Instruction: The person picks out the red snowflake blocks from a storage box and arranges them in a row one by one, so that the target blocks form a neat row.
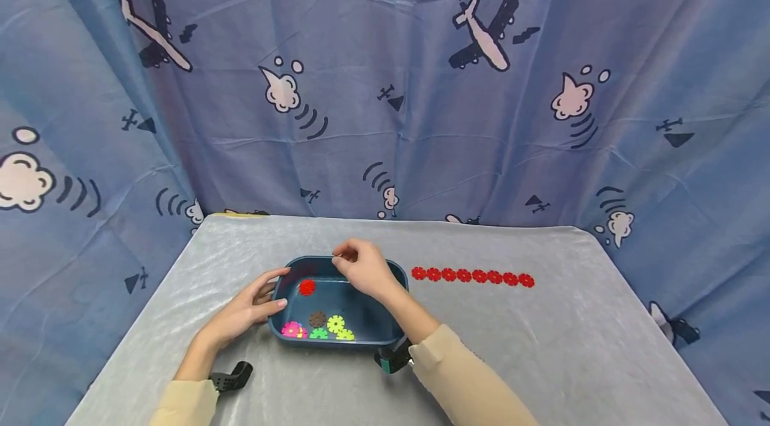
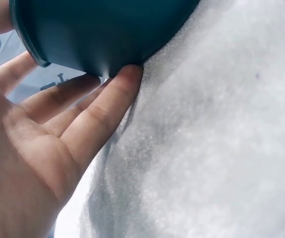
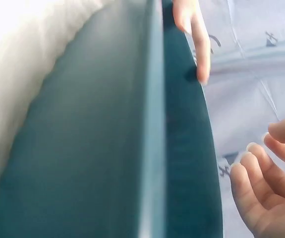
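Note:
A dark teal plastic bin [image 1: 373,344] sits on the cloth-covered table. My left hand [image 1: 245,305] grips its left end, thumb over the rim and fingers against the outer wall [image 2: 83,44]. Above the bin's far rim is my right hand [image 1: 365,270], thumb and index fingertip pinched together on what seems a thin red flower-shaped disc, mostly hidden by the fingers. The other fingers of that hand [image 3: 266,193] curl loosely. Inside the bin lie a red disc [image 1: 307,287], a brown disc [image 1: 317,319], and pink [image 1: 291,329], yellow [image 1: 335,324] and green discs [image 1: 319,333].
Several red notched discs [image 1: 464,275] form a straight row on the table right of the bin. Grey-white cloth [image 1: 541,352] covers the table. A blue curtain with airplane prints [image 1: 385,112] hangs behind it. Each wrist wears a black camera mount [image 1: 233,378].

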Demonstrator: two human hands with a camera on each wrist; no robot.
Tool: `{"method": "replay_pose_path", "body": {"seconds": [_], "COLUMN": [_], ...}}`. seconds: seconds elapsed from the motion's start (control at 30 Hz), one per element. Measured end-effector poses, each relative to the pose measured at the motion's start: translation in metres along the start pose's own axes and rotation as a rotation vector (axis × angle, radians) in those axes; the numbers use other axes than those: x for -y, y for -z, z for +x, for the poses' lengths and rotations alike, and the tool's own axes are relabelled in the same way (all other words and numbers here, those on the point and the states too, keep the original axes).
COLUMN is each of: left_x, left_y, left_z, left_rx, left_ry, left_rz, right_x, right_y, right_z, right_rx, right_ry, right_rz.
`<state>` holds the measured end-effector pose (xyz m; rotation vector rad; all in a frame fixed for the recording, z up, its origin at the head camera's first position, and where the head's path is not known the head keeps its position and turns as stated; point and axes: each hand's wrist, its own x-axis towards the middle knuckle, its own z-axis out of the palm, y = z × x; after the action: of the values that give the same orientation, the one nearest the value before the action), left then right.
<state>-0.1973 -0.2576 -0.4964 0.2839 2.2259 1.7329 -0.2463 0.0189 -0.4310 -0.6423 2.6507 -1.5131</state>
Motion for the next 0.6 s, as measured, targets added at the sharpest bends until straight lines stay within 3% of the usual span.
{"method": "replay_pose_path", "body": {"seconds": [0.4,0.6], "left_x": [-0.002,-0.001], "left_y": [0.0,0.0], "left_z": [-0.001,-0.001], "left_rx": [-0.01,-0.003], "left_ry": [0.022,0.012], "left_rz": [0.024,0.023], "right_x": [-0.002,-0.006], "right_y": [-0.05,-0.063], "right_z": [0.013,0.015], "right_rx": [0.073,0.108], "right_ry": [-0.036,-0.078], "right_rz": [-0.008,-0.045]}}
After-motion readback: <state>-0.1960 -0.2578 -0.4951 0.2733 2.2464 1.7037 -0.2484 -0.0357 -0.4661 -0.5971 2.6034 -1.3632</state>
